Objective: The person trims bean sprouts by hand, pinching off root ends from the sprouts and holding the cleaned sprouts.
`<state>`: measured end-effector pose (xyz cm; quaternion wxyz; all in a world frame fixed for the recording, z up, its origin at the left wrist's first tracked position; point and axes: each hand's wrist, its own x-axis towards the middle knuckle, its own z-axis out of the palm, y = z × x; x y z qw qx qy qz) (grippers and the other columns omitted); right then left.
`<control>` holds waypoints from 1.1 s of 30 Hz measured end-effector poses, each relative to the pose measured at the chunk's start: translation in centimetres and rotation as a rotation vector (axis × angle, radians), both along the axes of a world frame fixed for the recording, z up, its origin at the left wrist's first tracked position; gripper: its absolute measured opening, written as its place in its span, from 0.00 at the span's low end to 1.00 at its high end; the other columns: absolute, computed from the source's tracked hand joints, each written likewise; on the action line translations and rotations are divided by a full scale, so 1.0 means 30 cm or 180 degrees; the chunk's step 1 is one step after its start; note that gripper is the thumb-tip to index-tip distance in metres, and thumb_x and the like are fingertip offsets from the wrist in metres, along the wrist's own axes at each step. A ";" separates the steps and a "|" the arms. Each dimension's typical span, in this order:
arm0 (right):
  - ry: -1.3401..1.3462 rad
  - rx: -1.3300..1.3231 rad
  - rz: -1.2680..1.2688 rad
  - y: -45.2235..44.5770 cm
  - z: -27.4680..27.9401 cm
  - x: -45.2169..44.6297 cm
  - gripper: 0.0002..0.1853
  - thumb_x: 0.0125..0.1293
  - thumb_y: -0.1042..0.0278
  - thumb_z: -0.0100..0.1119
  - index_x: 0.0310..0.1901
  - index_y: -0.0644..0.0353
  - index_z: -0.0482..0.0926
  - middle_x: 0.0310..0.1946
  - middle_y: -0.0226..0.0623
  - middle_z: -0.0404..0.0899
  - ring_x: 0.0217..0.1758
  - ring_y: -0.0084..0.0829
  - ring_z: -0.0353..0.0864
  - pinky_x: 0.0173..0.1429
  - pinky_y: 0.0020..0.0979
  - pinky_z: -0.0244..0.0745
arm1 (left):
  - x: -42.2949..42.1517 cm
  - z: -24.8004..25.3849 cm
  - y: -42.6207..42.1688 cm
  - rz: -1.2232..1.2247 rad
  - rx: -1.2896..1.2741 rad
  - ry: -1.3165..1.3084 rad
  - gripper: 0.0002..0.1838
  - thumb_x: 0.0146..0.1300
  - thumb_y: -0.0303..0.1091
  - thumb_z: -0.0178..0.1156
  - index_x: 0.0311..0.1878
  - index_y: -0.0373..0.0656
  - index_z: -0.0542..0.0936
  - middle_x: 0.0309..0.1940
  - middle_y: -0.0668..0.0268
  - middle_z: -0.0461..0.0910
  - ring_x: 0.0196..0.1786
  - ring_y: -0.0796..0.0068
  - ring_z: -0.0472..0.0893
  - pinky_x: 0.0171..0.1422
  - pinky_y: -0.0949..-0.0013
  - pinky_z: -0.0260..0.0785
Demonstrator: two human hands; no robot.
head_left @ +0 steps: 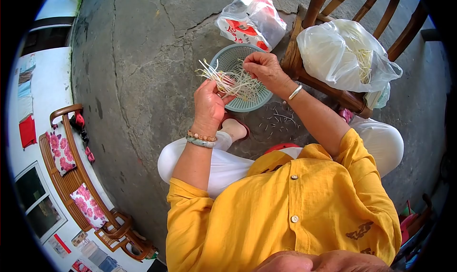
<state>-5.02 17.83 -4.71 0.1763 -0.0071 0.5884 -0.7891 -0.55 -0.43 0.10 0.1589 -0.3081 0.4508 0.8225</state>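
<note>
A loose bunch of bean sprouts point(227, 83) lies in my left hand point(209, 103), its fingers curled around the stems. Both hands are over a pale green plastic colander point(259, 101), which has more sprouts in it. My right hand point(269, 72) is at the colander's right side, thumb and fingertips pinched together close to the sprouts. Whatever is between those fingertips is too small to make out. To the right, a translucent plastic bag point(328, 58) full of sprouts rests on a wooden chair point(350, 98).
Behind the colander stands a white and red plastic bag point(252, 22). Broken sprout bits point(281, 120) are scattered on the cracked concrete floor point(147, 82) near my feet. A wooden bench point(57, 181) with floral cushions point(89, 205) stands along the left wall.
</note>
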 end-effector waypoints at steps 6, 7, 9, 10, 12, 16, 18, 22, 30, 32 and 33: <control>-0.0215 -0.0205 -0.0084 0.011 0.023 0.001 0.05 0.60 0.73 0.60 0.31 0.66 0.78 0.22 0.26 0.73 0.23 0.15 0.68 0.26 0.20 0.66 | 0.001 0.003 -0.002 0.0051 -0.0079 -0.0023 0.13 0.67 0.31 0.43 0.50 0.37 0.72 0.46 0.54 0.78 0.49 0.57 0.79 0.53 0.47 0.74; -0.0173 -0.0187 -0.0178 0.013 0.013 0.001 0.05 0.59 0.72 0.60 0.31 0.66 0.79 0.22 0.26 0.73 0.23 0.16 0.68 0.26 0.20 0.66 | 0.001 0.003 -0.003 0.0075 -0.0103 -0.0028 0.13 0.67 0.31 0.43 0.50 0.37 0.72 0.46 0.54 0.78 0.49 0.58 0.79 0.53 0.47 0.74; -0.0091 -0.0148 -0.0368 0.014 -0.018 -0.004 0.06 0.59 0.72 0.60 0.31 0.66 0.79 0.21 0.26 0.73 0.23 0.16 0.69 0.27 0.21 0.67 | -0.001 0.004 -0.003 0.0097 -0.0176 -0.0036 0.13 0.67 0.31 0.43 0.50 0.37 0.73 0.45 0.54 0.78 0.48 0.58 0.79 0.52 0.48 0.75; 0.0177 0.0219 -0.0419 0.014 -0.031 -0.007 0.06 0.58 0.71 0.60 0.32 0.66 0.79 0.21 0.28 0.74 0.23 0.17 0.69 0.27 0.22 0.68 | -0.001 0.003 -0.003 0.0093 -0.0221 -0.0041 0.13 0.67 0.31 0.44 0.50 0.37 0.73 0.45 0.55 0.78 0.48 0.59 0.79 0.52 0.49 0.75; 0.0669 0.1001 -0.0515 0.022 -0.058 -0.002 0.07 0.57 0.70 0.60 0.34 0.66 0.79 0.21 0.32 0.75 0.23 0.18 0.70 0.28 0.23 0.69 | 0.000 -0.007 -0.001 -0.0045 -0.0260 0.0002 0.13 0.67 0.32 0.45 0.50 0.38 0.73 0.45 0.56 0.78 0.48 0.60 0.79 0.50 0.50 0.75; 0.1597 0.2215 -0.0521 0.029 -0.133 0.030 0.09 0.57 0.68 0.56 0.35 0.64 0.80 0.28 0.48 0.80 0.31 0.42 0.81 0.37 0.38 0.75 | 0.001 -0.055 -0.022 -0.0488 -0.0228 -0.0071 0.15 0.64 0.32 0.52 0.53 0.37 0.73 0.46 0.60 0.77 0.50 0.65 0.76 0.48 0.51 0.74; 0.1284 0.2224 -0.0210 0.069 -0.172 0.094 0.09 0.57 0.67 0.55 0.34 0.63 0.80 0.29 0.48 0.80 0.33 0.45 0.80 0.39 0.39 0.75 | 0.012 -0.045 0.021 -0.0240 -0.0807 -0.0516 0.19 0.64 0.30 0.55 0.57 0.35 0.70 0.50 0.59 0.74 0.53 0.64 0.73 0.51 0.51 0.73; 0.0908 0.2254 0.0329 0.144 -0.238 0.196 0.08 0.57 0.66 0.55 0.31 0.62 0.80 0.29 0.49 0.79 0.34 0.49 0.79 0.40 0.41 0.74 | 0.023 -0.020 0.037 -0.0321 -0.0716 -0.0358 0.21 0.64 0.30 0.55 0.59 0.33 0.68 0.52 0.57 0.72 0.56 0.63 0.71 0.53 0.51 0.72; 0.0031 0.4223 0.1758 0.367 -0.619 0.504 0.09 0.52 0.69 0.54 0.31 0.60 0.82 0.33 0.47 0.82 0.42 0.47 0.81 0.47 0.42 0.77 | 0.031 0.034 0.070 -0.0210 -0.0689 -0.0102 0.20 0.65 0.30 0.54 0.58 0.33 0.69 0.51 0.57 0.72 0.56 0.63 0.72 0.56 0.53 0.71; -0.0197 0.4467 0.2157 0.376 -0.645 0.518 0.09 0.52 0.70 0.55 0.32 0.61 0.83 0.34 0.47 0.82 0.44 0.46 0.82 0.49 0.40 0.78 | 0.019 0.025 0.059 -0.0045 -0.0675 -0.0056 0.19 0.65 0.30 0.54 0.58 0.33 0.69 0.51 0.57 0.73 0.56 0.63 0.73 0.56 0.53 0.71; -0.0207 0.4505 0.2266 0.370 -0.656 0.520 0.09 0.52 0.69 0.56 0.33 0.60 0.83 0.35 0.47 0.82 0.45 0.45 0.82 0.49 0.40 0.78 | 0.012 0.021 0.052 0.0049 -0.0675 -0.0024 0.19 0.65 0.30 0.54 0.57 0.33 0.69 0.51 0.57 0.73 0.56 0.63 0.73 0.56 0.54 0.71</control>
